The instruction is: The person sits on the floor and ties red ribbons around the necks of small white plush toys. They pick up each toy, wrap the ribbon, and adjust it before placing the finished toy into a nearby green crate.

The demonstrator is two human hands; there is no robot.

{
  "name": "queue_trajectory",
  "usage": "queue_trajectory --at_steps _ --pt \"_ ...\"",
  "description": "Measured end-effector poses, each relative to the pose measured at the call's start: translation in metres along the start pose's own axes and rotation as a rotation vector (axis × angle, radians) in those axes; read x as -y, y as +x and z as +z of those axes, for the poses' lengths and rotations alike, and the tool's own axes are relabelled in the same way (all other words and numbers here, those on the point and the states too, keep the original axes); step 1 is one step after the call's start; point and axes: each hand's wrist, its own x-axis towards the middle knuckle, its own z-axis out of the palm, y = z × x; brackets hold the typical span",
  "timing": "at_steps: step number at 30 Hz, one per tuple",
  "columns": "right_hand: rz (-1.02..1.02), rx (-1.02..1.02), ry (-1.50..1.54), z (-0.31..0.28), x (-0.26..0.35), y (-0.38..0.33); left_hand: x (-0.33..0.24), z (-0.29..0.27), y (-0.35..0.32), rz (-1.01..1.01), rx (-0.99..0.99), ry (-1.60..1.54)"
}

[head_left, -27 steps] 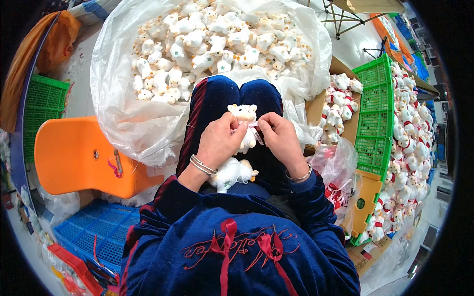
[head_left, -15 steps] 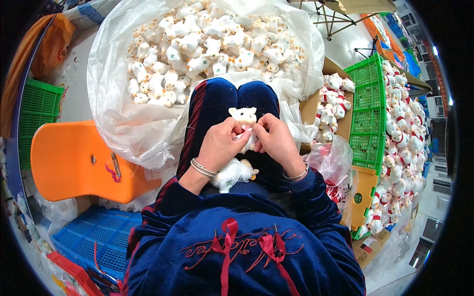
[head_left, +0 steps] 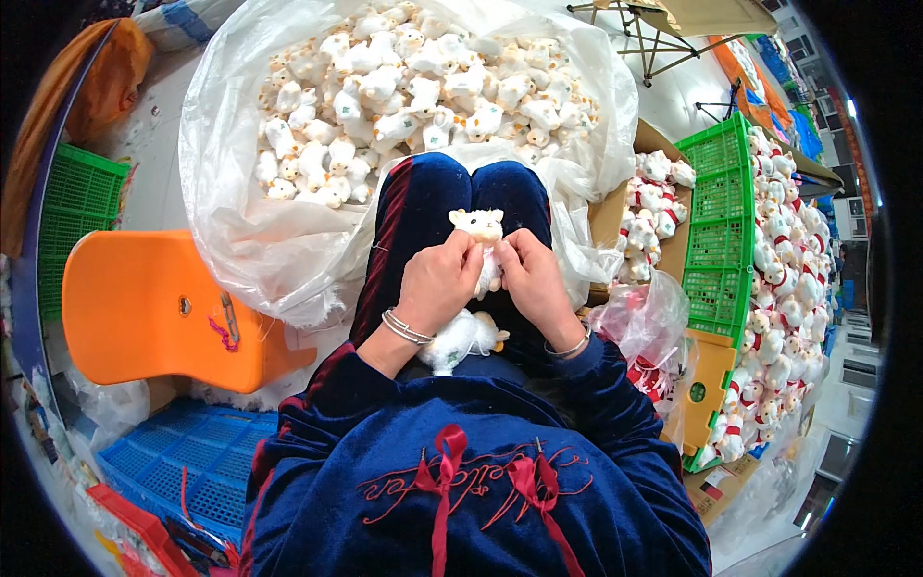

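Note:
A small white plush toy animal (head_left: 480, 225) with ears and dark eyes is held upright above my lap, its head pointing away from me. Thumb and fingers of my left hand (head_left: 438, 284) are closed on the left side of its neck. On the other side, my right hand (head_left: 535, 286) pinches it at the same height. Anything thin between the fingertips is too small to make out. Below my wrists, a second white plush toy (head_left: 460, 343) with an orange-tan part lies on my lap.
A big clear plastic bag (head_left: 226, 144) heaped with white plush toys lies ahead. An orange chair (head_left: 144, 308) with small scissors-like snips (head_left: 230, 317) stands left. To the right are a cardboard box (head_left: 681, 216) and a green crate (head_left: 719, 212) beside many red-scarfed plush toys (head_left: 774, 279).
My fingers have pressed in tighter at the toy's neck, and a pink strip seen there earlier is now hidden. My right fingers have curled closer to the toy. The whole view has shifted slightly.

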Motion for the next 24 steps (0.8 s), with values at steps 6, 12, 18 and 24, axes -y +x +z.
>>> queue_trajectory --at_steps 6,12,18,24 --pt "0.04 0.009 0.103 0.003 0.0 -0.004 0.001 0.0 -0.01 -0.101 -0.001 -0.147" --pt "0.247 0.074 0.348 -0.009 0.002 0.002 -0.002 -0.009 -0.008 -0.226 0.084 -0.286" --pt "0.227 0.107 0.432 -0.012 0.004 0.003 -0.003 -0.011 0.0 -0.272 0.055 -0.291" --pt "0.049 0.093 0.224 -0.003 0.005 0.001 -0.011 -0.006 0.007 -0.272 0.077 -0.041"
